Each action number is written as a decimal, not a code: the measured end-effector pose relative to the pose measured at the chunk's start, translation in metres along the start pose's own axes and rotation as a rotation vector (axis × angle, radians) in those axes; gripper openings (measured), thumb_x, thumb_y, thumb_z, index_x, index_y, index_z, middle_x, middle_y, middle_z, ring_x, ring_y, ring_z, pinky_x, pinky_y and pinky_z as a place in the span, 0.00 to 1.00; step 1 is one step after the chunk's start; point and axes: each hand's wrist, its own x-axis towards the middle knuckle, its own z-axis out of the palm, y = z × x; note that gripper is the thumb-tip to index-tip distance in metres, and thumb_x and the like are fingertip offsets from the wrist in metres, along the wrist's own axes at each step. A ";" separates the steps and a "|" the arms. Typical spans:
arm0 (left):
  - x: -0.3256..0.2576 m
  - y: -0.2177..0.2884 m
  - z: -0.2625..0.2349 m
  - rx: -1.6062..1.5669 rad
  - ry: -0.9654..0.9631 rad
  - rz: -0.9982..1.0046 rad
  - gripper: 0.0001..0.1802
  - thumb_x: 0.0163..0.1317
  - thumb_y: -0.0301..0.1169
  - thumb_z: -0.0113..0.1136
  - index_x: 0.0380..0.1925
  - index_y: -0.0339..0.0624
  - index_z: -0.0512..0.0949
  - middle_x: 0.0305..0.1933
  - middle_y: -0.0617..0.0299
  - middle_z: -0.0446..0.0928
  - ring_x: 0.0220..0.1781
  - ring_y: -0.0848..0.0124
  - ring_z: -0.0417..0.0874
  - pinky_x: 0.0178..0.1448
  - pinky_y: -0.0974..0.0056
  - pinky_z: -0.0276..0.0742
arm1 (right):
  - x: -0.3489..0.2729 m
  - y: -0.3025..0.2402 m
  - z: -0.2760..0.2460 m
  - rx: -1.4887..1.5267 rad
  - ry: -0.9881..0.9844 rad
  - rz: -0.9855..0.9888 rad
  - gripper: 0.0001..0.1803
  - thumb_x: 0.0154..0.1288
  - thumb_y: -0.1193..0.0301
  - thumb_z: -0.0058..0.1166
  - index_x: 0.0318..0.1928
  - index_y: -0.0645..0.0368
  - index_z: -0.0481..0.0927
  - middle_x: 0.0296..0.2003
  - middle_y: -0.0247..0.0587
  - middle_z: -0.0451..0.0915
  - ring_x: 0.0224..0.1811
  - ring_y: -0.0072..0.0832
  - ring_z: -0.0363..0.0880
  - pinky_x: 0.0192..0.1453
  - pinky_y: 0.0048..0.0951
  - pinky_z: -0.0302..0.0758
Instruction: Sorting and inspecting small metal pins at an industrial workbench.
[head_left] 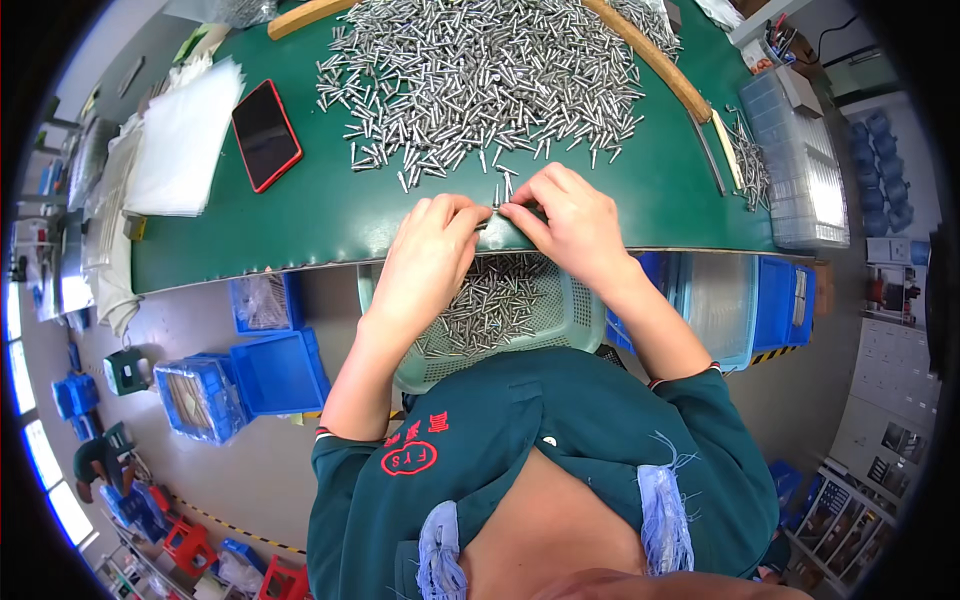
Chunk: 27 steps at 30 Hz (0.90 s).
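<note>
Both hands meet at the near edge of the green tabletop (300,222). My left hand (425,255) is closed, its thumb and index finger pinching small silver metal pins, partly hidden by the fingers. My right hand (575,222) faces it, thumb and index finger closed on a metal pin (507,188) that points away from me. The fingertips of the two hands almost touch. Just beyond them lies a large heap of similar stepped metal pins (490,85). Below the table edge, between my forearms, a light green plastic basket (578,325) holds many more pins (490,310).
Wooden strips (650,60) border the heap. On the left lie a red-edged phone (267,135) and white sheets (185,140). Clear plastic trays (795,160) stand at the right edge, beside a small group of pins (745,165). Blue bins (280,372) stand on the floor.
</note>
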 end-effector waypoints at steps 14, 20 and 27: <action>0.005 -0.006 0.008 0.011 0.091 0.005 0.10 0.55 0.22 0.61 0.37 0.40 0.73 0.37 0.58 0.74 0.41 0.59 0.75 0.47 0.57 0.70 | -0.004 -0.007 -0.004 0.081 -0.113 -0.036 0.09 0.56 0.65 0.64 0.32 0.53 0.78 0.32 0.32 0.74 0.35 0.31 0.77 0.36 0.35 0.76; 0.006 -0.007 0.011 0.000 0.179 -0.010 0.09 0.55 0.23 0.62 0.34 0.38 0.73 0.34 0.55 0.74 0.39 0.56 0.75 0.44 0.56 0.71 | -0.001 -0.011 -0.001 0.080 -0.119 -0.069 0.07 0.56 0.69 0.63 0.33 0.54 0.79 0.35 0.33 0.77 0.37 0.32 0.79 0.38 0.32 0.77; 0.013 -0.005 0.018 0.044 0.190 -0.018 0.09 0.55 0.23 0.62 0.34 0.38 0.73 0.34 0.56 0.74 0.39 0.57 0.76 0.43 0.56 0.72 | -0.006 -0.012 -0.002 0.101 -0.141 -0.075 0.06 0.57 0.70 0.62 0.33 0.56 0.79 0.35 0.33 0.77 0.37 0.32 0.79 0.38 0.33 0.77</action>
